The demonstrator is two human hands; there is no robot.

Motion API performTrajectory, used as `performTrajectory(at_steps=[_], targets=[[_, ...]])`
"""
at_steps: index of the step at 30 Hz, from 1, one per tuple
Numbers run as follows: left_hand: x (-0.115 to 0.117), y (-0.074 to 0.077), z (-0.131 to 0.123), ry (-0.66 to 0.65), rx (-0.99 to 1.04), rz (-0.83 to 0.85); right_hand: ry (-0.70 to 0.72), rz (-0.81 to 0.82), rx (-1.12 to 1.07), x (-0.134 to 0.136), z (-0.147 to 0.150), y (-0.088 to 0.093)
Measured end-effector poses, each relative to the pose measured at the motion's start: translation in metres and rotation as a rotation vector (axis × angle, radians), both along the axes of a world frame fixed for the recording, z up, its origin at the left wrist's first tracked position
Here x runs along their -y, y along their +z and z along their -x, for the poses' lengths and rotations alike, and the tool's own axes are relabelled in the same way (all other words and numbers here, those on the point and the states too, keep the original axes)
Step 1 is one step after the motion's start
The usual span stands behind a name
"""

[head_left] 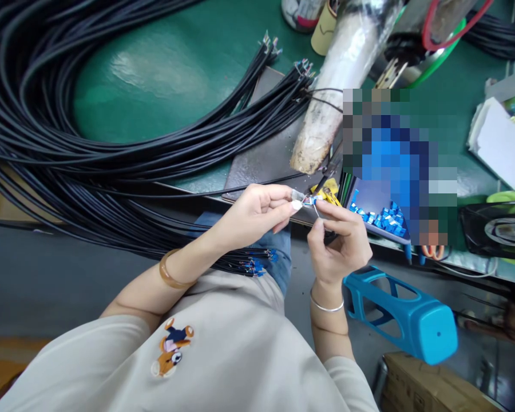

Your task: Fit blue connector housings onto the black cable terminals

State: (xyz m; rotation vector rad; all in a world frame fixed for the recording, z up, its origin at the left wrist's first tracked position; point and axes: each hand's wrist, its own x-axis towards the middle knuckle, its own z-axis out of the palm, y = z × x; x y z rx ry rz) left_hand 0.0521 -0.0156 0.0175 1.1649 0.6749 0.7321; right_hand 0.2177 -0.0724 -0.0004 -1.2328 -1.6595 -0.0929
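My left hand (261, 209) pinches the end of a black cable (223, 193) between thumb and fingers. Thin coloured wires fan out past the fingertips, beside a small blue-and-white connector (312, 201). My right hand (341, 237) is closed at that same end, its index finger against the connector. A thin white wire (316, 212) runs down from the connector to the right thumb. Just beyond the hands lies a yellow-handled tool (326, 191), partly hidden. A tray (371, 191) of loose blue connectors (388, 220) is right of it.
Bundles of black cable (154, 137) cover the left of the green table (154, 63). More cables with blue ends (255, 266) hang over my lap. A wrapped tube (326, 120) slants above the work. A blue stool (412, 320) stands lower right. Pixelation covers part of the table.
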Motion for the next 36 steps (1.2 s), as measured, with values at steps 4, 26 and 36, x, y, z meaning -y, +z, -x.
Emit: performTrajectory(at_steps=[4, 26, 36], targets=[[-0.002, 0.0, 0.0, -0.002, 0.008, -0.001, -0.003, 0.013, -0.012, -0.003, -0.001, 0.001], [-0.004, 0.001, 0.001, 0.003, 0.018, -0.027, -0.027, 0.015, 0.042, -0.007, -0.002, 0.009], [-0.006, 0.002, 0.001, -0.022, 0.008, 0.009, 0.005, 0.066, -0.003, -0.008, -0.003, 0.011]])
